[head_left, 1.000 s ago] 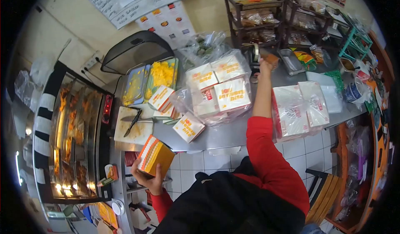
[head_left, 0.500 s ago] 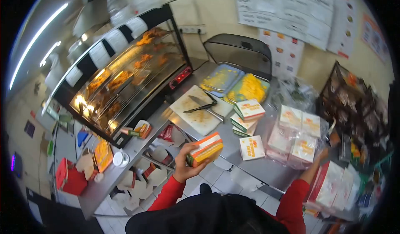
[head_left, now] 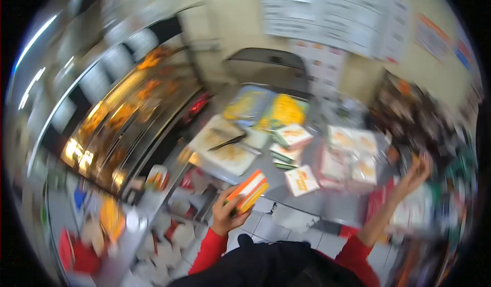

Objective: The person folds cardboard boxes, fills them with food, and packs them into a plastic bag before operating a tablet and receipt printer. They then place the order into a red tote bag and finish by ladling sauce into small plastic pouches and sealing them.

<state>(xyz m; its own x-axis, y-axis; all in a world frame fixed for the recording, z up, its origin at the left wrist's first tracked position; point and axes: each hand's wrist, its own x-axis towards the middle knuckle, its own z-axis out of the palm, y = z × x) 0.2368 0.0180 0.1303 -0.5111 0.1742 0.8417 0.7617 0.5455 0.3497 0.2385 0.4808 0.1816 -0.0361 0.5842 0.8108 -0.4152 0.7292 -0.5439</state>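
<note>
My left hand (head_left: 227, 213) is closed around a small orange, white and yellow food box (head_left: 250, 189), held tilted above the counter's front edge. Far to the right, my right hand (head_left: 418, 170) is stretched out beside the dark brown plastic bags (head_left: 409, 108); motion blur smears its fingers. Between my hands, a white food box with orange print (head_left: 302, 180) lies on the steel counter (head_left: 276, 192). Behind it is a short stack of similar boxes (head_left: 292, 136). Plastic-wrapped packs of boxes (head_left: 353, 156) stand to their right.
A lit glass warming cabinet (head_left: 123, 118) with fried food fills the left. A white cutting board (head_left: 225, 144) carries a black-handled tool (head_left: 227, 143). Behind it sit a blue tray (head_left: 250, 103) and a tray of yellow food (head_left: 285, 112). A white tub (head_left: 135, 220) stands lower left.
My right hand has left the side of the wrapped packs and moved right and up, to the brown bags. The left hand still holds the box, slightly lower. The camera has turned right.
</note>
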